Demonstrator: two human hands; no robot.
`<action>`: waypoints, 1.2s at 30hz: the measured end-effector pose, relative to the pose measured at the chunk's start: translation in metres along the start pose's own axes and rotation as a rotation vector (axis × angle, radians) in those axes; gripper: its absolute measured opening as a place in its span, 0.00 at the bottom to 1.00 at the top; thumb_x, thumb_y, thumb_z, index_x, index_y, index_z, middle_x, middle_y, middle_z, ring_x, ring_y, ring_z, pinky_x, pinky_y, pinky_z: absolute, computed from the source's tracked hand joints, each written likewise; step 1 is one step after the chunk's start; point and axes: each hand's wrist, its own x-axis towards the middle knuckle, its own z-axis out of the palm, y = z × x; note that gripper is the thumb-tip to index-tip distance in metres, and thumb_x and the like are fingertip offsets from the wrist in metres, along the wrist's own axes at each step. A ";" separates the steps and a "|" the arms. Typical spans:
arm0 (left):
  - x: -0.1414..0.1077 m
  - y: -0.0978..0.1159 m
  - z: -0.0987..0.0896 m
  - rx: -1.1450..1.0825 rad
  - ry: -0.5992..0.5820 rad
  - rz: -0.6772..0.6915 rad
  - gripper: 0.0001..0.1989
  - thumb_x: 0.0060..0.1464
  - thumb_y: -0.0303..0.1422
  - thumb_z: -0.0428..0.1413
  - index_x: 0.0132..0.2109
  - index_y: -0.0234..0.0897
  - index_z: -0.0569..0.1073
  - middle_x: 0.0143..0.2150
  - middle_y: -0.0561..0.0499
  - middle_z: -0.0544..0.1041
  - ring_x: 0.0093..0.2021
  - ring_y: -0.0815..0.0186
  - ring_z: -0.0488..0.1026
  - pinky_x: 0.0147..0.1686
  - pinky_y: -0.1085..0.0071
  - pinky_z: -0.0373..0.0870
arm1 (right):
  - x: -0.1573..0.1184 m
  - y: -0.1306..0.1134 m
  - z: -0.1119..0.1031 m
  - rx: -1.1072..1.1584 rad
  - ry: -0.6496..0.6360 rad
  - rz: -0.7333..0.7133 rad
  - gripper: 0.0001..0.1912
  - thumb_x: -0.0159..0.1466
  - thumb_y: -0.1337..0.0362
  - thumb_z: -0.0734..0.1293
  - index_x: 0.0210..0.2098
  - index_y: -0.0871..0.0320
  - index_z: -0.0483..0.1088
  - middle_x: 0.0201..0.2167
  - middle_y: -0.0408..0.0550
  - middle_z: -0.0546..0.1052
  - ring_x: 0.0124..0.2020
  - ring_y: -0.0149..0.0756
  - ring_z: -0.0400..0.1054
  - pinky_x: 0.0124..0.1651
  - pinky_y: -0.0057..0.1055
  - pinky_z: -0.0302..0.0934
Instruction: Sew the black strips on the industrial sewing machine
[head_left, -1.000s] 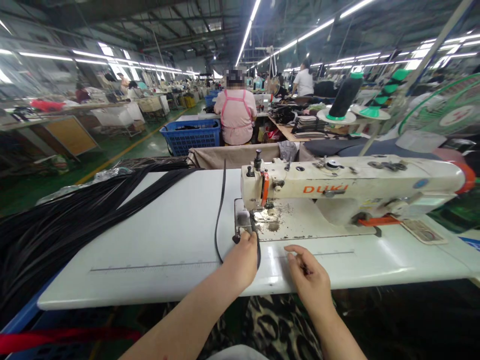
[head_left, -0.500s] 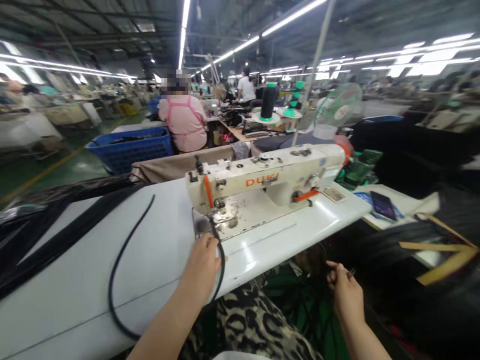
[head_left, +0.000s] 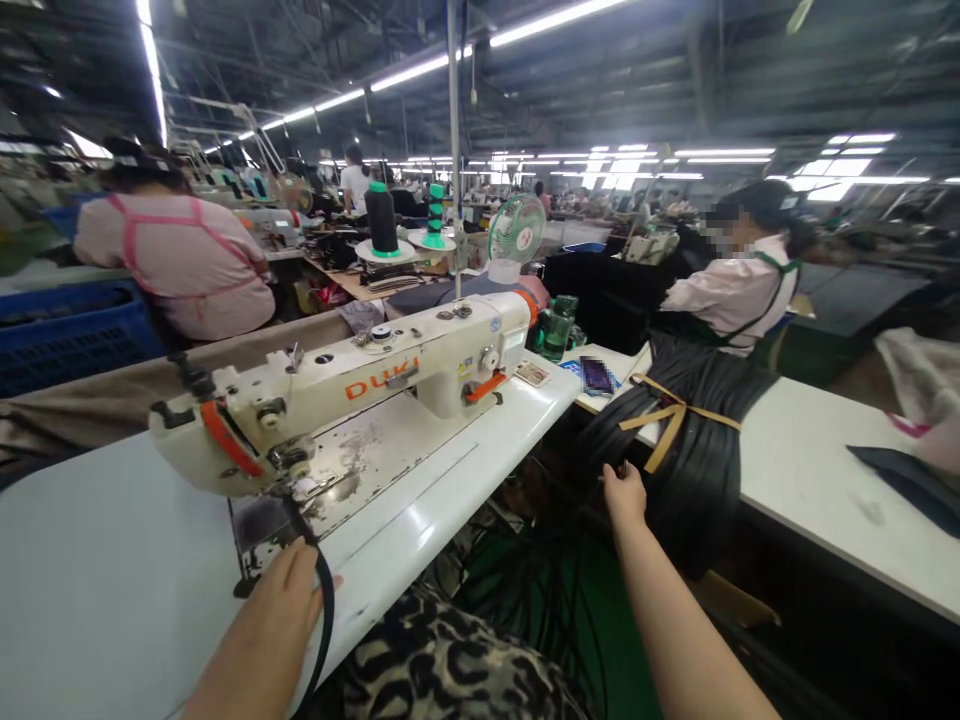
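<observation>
My left hand is closed on a narrow black strip at the front of the sewing machine. The strip runs from under the machine's presser foot, between my fingers and thumb, and down over the table's front edge. Out to the right, my right hand has its fingers pinched together. A small dark thing shows between them, too small to name. That hand is beside a thick bundle of black strips, bound with a tan band, which hangs off a side table.
The white machine table spans the left. A phone lies near the bundle on the side table. Behind stand thread cones and a green fan. Co-workers sit at left and right.
The view has swung right, bringing the whole bundle and a seated co-worker into sight. My right hand has reached out towards the bundle. My left hand stays by the machine with the strip.
</observation>
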 end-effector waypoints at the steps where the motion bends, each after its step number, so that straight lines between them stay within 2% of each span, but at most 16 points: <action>1: 0.001 0.003 -0.004 0.011 0.007 0.007 0.09 0.69 0.35 0.47 0.52 0.37 0.62 0.56 0.36 0.70 0.53 0.51 0.75 0.56 0.54 0.75 | 0.007 -0.002 0.001 0.023 -0.015 0.010 0.30 0.62 0.55 0.64 0.56 0.69 0.71 0.41 0.61 0.81 0.41 0.49 0.77 0.49 0.41 0.67; 3: 0.004 0.009 -0.010 0.029 0.029 0.015 0.09 0.68 0.34 0.49 0.53 0.37 0.62 0.56 0.36 0.70 0.53 0.52 0.75 0.56 0.55 0.75 | 0.018 -0.006 0.001 0.059 -0.028 0.031 0.29 0.62 0.54 0.65 0.56 0.70 0.71 0.43 0.61 0.81 0.38 0.45 0.77 0.47 0.39 0.67; 7: 0.007 0.019 -0.019 0.055 0.080 -0.007 0.12 0.67 0.34 0.52 0.54 0.37 0.62 0.54 0.38 0.72 0.52 0.54 0.75 0.55 0.57 0.76 | 0.027 -0.006 -0.007 0.070 0.007 0.053 0.26 0.60 0.55 0.68 0.50 0.69 0.74 0.44 0.64 0.80 0.40 0.48 0.76 0.47 0.40 0.65; 11: 0.007 0.024 -0.019 0.067 0.121 0.003 0.09 0.68 0.31 0.48 0.53 0.37 0.64 0.54 0.38 0.72 0.51 0.55 0.76 0.56 0.59 0.74 | 0.022 -0.001 -0.019 0.092 0.014 0.075 0.24 0.59 0.54 0.67 0.47 0.66 0.76 0.35 0.59 0.81 0.38 0.49 0.76 0.46 0.41 0.65; 14: 0.006 0.023 -0.017 0.071 0.154 0.001 0.08 0.68 0.31 0.49 0.51 0.36 0.66 0.53 0.37 0.74 0.49 0.55 0.77 0.55 0.60 0.74 | 0.009 0.004 -0.021 0.118 -0.001 0.068 0.25 0.57 0.52 0.66 0.45 0.64 0.76 0.37 0.59 0.81 0.38 0.48 0.76 0.46 0.40 0.65; 16: 0.007 0.022 -0.016 0.087 0.170 0.017 0.09 0.67 0.32 0.51 0.51 0.33 0.68 0.52 0.36 0.75 0.48 0.55 0.77 0.53 0.60 0.75 | -0.013 0.011 -0.016 0.146 -0.043 0.043 0.24 0.55 0.50 0.66 0.43 0.62 0.75 0.39 0.56 0.81 0.39 0.46 0.76 0.45 0.37 0.65; 18: 0.008 0.021 -0.017 0.103 0.177 0.051 0.10 0.67 0.31 0.51 0.51 0.30 0.68 0.51 0.34 0.75 0.48 0.54 0.77 0.52 0.60 0.75 | -0.047 0.023 -0.004 0.175 -0.124 0.024 0.22 0.53 0.49 0.66 0.38 0.59 0.75 0.34 0.51 0.80 0.38 0.43 0.74 0.43 0.34 0.65; 19: 0.008 0.021 -0.017 0.112 0.181 0.067 0.10 0.66 0.31 0.51 0.52 0.29 0.68 0.50 0.34 0.75 0.48 0.54 0.77 0.52 0.60 0.75 | -0.068 0.030 0.004 0.182 -0.177 0.028 0.21 0.52 0.47 0.66 0.35 0.58 0.73 0.30 0.49 0.78 0.34 0.42 0.73 0.39 0.34 0.64; 21: 0.009 0.020 -0.017 0.124 0.192 0.092 0.10 0.66 0.30 0.51 0.51 0.28 0.68 0.50 0.33 0.74 0.49 0.54 0.76 0.53 0.60 0.75 | -0.109 0.045 0.021 0.204 -0.329 0.051 0.19 0.48 0.47 0.66 0.27 0.57 0.70 0.23 0.46 0.73 0.28 0.40 0.69 0.34 0.34 0.62; 22: 0.008 0.020 -0.016 0.127 0.198 0.104 0.10 0.66 0.30 0.52 0.51 0.29 0.67 0.50 0.34 0.74 0.49 0.54 0.76 0.54 0.60 0.75 | -0.127 0.052 0.028 0.220 -0.441 0.067 0.17 0.43 0.50 0.68 0.24 0.56 0.69 0.21 0.47 0.73 0.26 0.40 0.69 0.33 0.34 0.63; 23: 0.008 0.019 -0.015 0.131 0.204 0.111 0.10 0.65 0.30 0.52 0.51 0.30 0.67 0.50 0.34 0.74 0.49 0.54 0.76 0.54 0.60 0.75 | -0.141 0.057 0.035 0.235 -0.556 0.083 0.15 0.40 0.52 0.69 0.22 0.57 0.69 0.20 0.47 0.73 0.24 0.40 0.69 0.31 0.34 0.63; 25: 0.006 0.017 -0.011 0.132 0.213 0.114 0.09 0.65 0.30 0.53 0.51 0.32 0.67 0.50 0.35 0.75 0.49 0.55 0.76 0.53 0.59 0.75 | -0.152 0.061 0.041 0.257 -0.652 0.102 0.16 0.40 0.52 0.69 0.22 0.58 0.71 0.18 0.48 0.72 0.22 0.40 0.68 0.30 0.34 0.61; 28: 0.001 0.013 -0.003 0.127 0.236 0.110 0.10 0.66 0.29 0.52 0.52 0.31 0.67 0.51 0.35 0.74 0.48 0.54 0.76 0.53 0.57 0.75 | -0.128 0.048 0.036 0.279 -0.566 0.100 0.23 0.44 0.47 0.68 0.30 0.61 0.75 0.17 0.48 0.73 0.23 0.38 0.67 0.31 0.32 0.58; 32: -0.002 0.011 0.006 0.096 0.270 0.089 0.09 0.65 0.28 0.53 0.52 0.31 0.67 0.52 0.34 0.74 0.48 0.53 0.77 0.53 0.55 0.76 | -0.081 0.019 0.017 0.314 -0.393 0.095 0.32 0.49 0.39 0.67 0.37 0.63 0.75 0.18 0.46 0.71 0.19 0.31 0.57 0.25 0.30 0.49; 34: -0.003 0.012 0.010 0.081 0.272 0.059 0.10 0.65 0.28 0.52 0.52 0.32 0.67 0.52 0.35 0.75 0.49 0.53 0.77 0.52 0.55 0.76 | -0.073 0.007 0.010 0.349 -0.369 0.088 0.35 0.51 0.36 0.66 0.38 0.63 0.75 0.19 0.44 0.70 0.19 0.29 0.54 0.25 0.29 0.47; 36: -0.003 0.011 0.013 0.082 0.282 0.043 0.09 0.66 0.29 0.51 0.52 0.33 0.67 0.52 0.35 0.75 0.49 0.52 0.77 0.52 0.55 0.77 | -0.077 -0.002 0.007 0.383 -0.368 0.083 0.37 0.52 0.33 0.66 0.39 0.63 0.75 0.19 0.43 0.69 0.18 0.27 0.53 0.25 0.28 0.45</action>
